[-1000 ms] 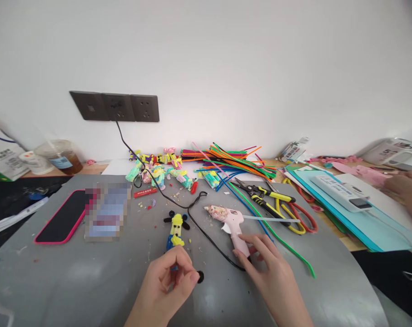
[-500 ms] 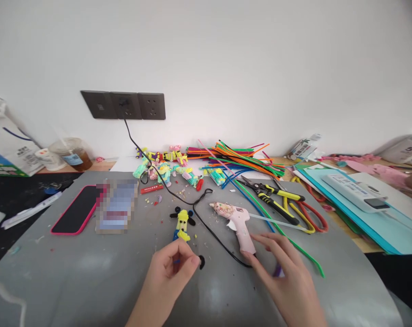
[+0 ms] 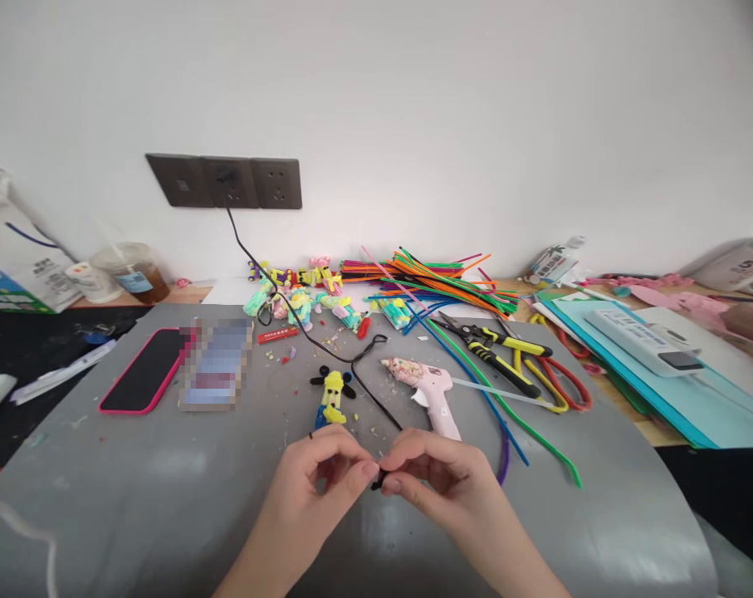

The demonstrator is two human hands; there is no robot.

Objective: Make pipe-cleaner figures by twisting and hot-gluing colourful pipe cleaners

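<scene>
Between the fingertips of both hands is a short black pipe cleaner piece [image 3: 378, 480], mostly hidden by the fingers. My left hand [image 3: 330, 490] pinches it from the left, and my right hand [image 3: 435, 477] pinches it from the right. Just beyond my left hand lies a yellow and blue pipe cleaner doll [image 3: 332, 395] with black ears, its lower part covered by the hand. A pale pink glue gun [image 3: 437, 403] lies behind my right hand, a clear glue stick [image 3: 501, 391] poking out of its back.
Several finished dolls [image 3: 298, 306] and a pile of coloured pipe cleaners [image 3: 438, 278] lie by the wall. Yellow-black pliers [image 3: 501, 353] and scissors [image 3: 559, 382] are at right. Two phones lie at left, including a pink-cased one [image 3: 145, 374]. A black cord [image 3: 376, 394] crosses the mat.
My right hand has moved left, away from beside the glue gun, and closed on the black piece at my left hand's fingertips. My left hand has shifted slightly right.
</scene>
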